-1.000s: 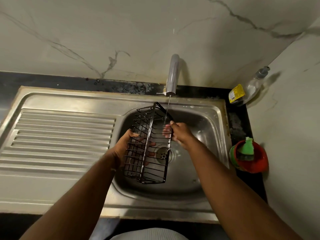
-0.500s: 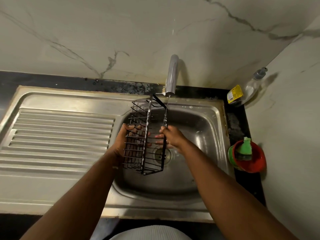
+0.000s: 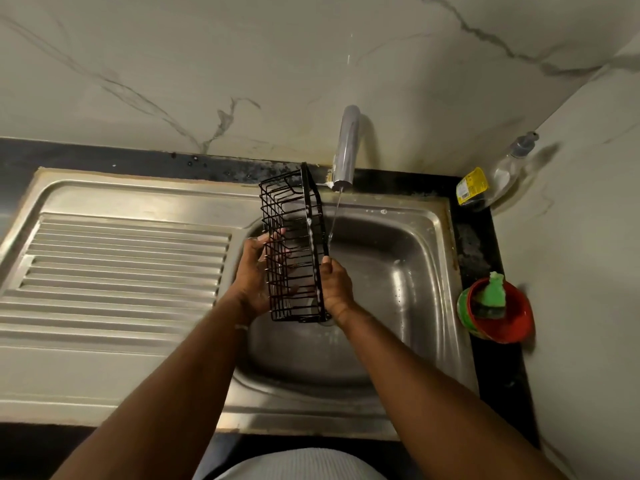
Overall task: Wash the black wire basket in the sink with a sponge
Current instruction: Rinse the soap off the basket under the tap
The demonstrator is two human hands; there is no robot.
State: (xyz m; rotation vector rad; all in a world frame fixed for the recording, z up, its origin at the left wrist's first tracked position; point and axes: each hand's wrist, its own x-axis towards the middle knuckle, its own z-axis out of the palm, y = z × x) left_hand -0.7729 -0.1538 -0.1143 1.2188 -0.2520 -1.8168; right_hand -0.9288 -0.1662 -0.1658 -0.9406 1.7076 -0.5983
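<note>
You hold the basket [image 3: 294, 247] on end over the bowl of the sink [image 3: 433, 216], at the centre of the frame. Its long side runs up and down and its top corner reaches nearly to the mouth of the tap [image 3: 346, 147]. A line of white suds [image 3: 310, 225] clings to the rim that faces you.

Your left hand [image 3: 254, 275] holds the basket's left side, with fingers curled round the wires and showing through the mesh. Your right hand [image 3: 334, 289] grips the lower right edge, with the thumb lying up along the rim. Both forearms come in from the bottom of the frame and meet at the basket.

A thin stream of water [image 3: 334, 220] falls just to the right of the basket and lands at your right thumb, so it mostly misses the wires.

The sponge [image 3: 493, 289] is not in either hand. It sits in the red bowl [image 3: 512, 320] on the counter [image 3: 485, 244] at the right of the frame. With the sponge put aside and soap on the wires, this looks like the rinse.

The next move calls for shifting the basket a little to the right so that the soapy rim passes under the stream. After that, turn it so each face gets water.

A bottle [image 3: 498, 174] leans in the upper right corner, and the draining board [image 3: 121, 265] fills the left.
</note>
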